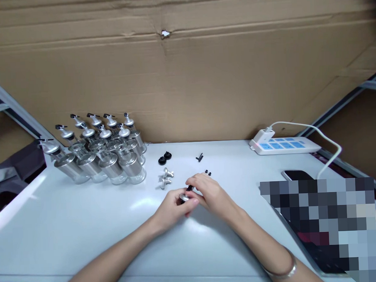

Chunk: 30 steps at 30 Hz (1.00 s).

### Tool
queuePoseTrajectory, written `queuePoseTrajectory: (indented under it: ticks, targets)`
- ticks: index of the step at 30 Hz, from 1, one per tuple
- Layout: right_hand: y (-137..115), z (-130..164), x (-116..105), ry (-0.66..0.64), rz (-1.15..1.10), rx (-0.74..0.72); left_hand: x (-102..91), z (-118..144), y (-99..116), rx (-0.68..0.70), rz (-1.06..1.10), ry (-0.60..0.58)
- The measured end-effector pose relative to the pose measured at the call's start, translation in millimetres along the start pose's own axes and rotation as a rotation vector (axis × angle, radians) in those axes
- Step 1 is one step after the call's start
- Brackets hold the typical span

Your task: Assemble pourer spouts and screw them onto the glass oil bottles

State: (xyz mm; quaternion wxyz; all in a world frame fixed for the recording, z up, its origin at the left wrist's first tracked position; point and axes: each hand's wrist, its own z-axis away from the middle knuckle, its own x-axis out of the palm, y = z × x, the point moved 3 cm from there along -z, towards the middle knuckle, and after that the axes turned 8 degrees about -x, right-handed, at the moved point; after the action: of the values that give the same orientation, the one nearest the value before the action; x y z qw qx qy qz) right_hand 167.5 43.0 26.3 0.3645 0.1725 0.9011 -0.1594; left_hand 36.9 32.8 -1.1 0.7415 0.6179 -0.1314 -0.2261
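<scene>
Near the middle of the table, my left hand (169, 209) is closed around a silver pourer spout (184, 197) with a rounded metal base. Fingers of my right hand (214, 194) pinch a small black piece (189, 187) at the spout's tip; most of it is hidden. Just left of my hands lie two loose silver spouts (166, 182). Behind them are two black ribbed stoppers (162, 160). Thin black flap pieces (200, 158) rest farther back, and two tiny black caps (207, 172) lie just beyond my right hand.
Several glass-and-steel bottles (109, 165), many topped with spouts, stand at the back left of the white table (95, 228). A power strip (284, 146) with a plugged-in charger (264, 135) sits back right. A phone (298, 175) and a dark, partly blurred-out object (327, 263) lie at the right.
</scene>
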Motion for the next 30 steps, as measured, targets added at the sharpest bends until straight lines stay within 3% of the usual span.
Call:
queuePoseTrajectory:
  ticks: [3,5,14,19,25,28,30]
  targets:
    - [1,0,5,-0.127,-0.013,0.042,-1.2,-1,0,0.046,-0.082,0.068]
    - [1,1,7,-0.147,0.004,0.042,0.1,0,0,0.062,-0.095,0.084]
    - [-3,4,5,-0.057,0.152,-0.053,5.6,7,-2,0.071,-0.077,0.099]
    - [-5,3,4,-0.022,0.136,-0.037,4.0,7,-3,0.065,-0.114,0.101]
    - [3,5,5,-0.002,-0.185,0.317,2.3,5,-5,0.097,-0.185,0.076]
    - [9,4,7,-0.004,-0.243,0.411,0.1,3,-5,0.107,-0.173,0.126]
    - [17,5,6,0.065,-0.239,0.447,-1.4,2,-6,0.098,-0.177,0.159]
